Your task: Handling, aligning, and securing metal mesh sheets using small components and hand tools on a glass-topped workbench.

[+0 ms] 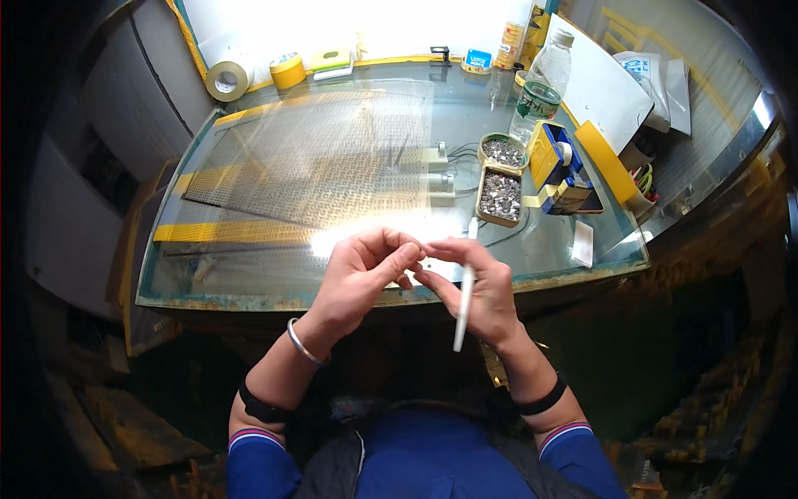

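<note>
My left hand (366,270) is closed in a pinch near the front edge of the glass-topped table (241,291). Its thumb and forefinger meet over something too small to make out. Fingertip to fingertip with it, my right hand (489,299) is closed too. A slim white pen-like stick (465,312) is tucked in my right hand, its lower end pointing toward me. Beyond the right hand stand a rectangular tin (499,198) and a round tin (504,151), both holding many small grey pieces.
A large perforated sheet (307,158) covers the table's left and middle. A tape dispenser (555,162) and a plastic bottle (544,87) stand at the right. Tape rolls (229,81) sit at the back left. Dark cables (465,158) lie near the tins.
</note>
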Demonstrator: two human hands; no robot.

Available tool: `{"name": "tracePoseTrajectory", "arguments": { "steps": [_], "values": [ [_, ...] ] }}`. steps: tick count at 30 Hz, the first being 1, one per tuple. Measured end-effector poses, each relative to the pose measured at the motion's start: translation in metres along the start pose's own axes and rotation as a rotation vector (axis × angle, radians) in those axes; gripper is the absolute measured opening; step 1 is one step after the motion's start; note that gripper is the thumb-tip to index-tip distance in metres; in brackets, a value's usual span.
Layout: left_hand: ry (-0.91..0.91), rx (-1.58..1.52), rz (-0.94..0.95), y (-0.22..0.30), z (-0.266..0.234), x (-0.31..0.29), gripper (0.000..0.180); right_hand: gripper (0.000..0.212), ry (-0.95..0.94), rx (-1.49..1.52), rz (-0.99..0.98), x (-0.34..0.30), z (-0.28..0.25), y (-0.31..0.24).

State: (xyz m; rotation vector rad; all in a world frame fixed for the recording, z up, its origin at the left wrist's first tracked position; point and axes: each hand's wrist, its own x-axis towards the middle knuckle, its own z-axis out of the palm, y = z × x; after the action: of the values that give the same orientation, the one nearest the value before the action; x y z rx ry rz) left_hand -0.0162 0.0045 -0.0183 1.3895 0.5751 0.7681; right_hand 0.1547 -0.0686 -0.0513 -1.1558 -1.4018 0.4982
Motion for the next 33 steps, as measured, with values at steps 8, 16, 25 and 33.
{"name": "tracePoseTrajectory", "arguments": {
  "steps": [8, 16, 25, 33],
  "values": [
    [-0.007, -0.184, 0.022, 0.006, 0.012, -0.024, 0.017, 0.032, 0.106, 0.207, -0.149, -0.006, -0.002, -0.026],
    [0.064, -0.065, 0.119, 0.003, 0.026, -0.031, 0.016, 0.027, 0.136, 0.158, -0.172, -0.011, -0.003, -0.029],
    [0.106, -0.026, 0.139, 0.000, 0.030, -0.033, 0.016, 0.029, 0.170, 0.115, -0.144, -0.013, -0.002, -0.032],
    [0.267, 0.081, 0.193, 0.000, 0.037, -0.039, 0.014, 0.029, 0.201, 0.130, -0.085, -0.018, -0.001, -0.029]
  ]
}}
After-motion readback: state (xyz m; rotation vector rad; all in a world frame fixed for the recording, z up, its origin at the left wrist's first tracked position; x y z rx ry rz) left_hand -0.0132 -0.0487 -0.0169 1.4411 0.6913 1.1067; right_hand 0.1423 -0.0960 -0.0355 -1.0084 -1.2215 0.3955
